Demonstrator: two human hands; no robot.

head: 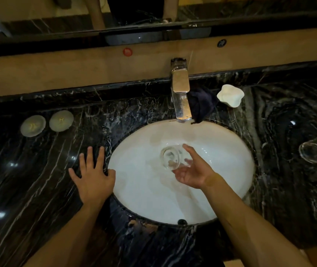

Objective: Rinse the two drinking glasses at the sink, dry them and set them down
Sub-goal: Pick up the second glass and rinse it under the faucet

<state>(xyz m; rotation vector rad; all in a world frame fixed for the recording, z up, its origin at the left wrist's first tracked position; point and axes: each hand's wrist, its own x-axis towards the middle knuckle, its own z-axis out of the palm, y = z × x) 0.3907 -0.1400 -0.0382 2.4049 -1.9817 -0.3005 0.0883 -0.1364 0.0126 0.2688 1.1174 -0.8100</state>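
My right hand point(190, 170) holds a clear drinking glass point(170, 156) over the middle of the white oval sink point(134, 189), tilted with its mouth toward the upper left. A second clear glass point(310, 152) stands on the black marble counter at the far right. Fingers spread, my left hand point(93, 173) rests flat on the counter at the sink's left rim. The chrome faucet point(180, 97) points into the basin from behind; no running water is visible. A dark cloth point(202, 105) lies bunched just right of the faucet.
Two round pale coasters point(33, 125) point(61, 120) lie on the counter point(38, 180) at the left. A white wavy dish point(231, 95) sits behind the sink at right. A mirror and a tan ledge run along the back.
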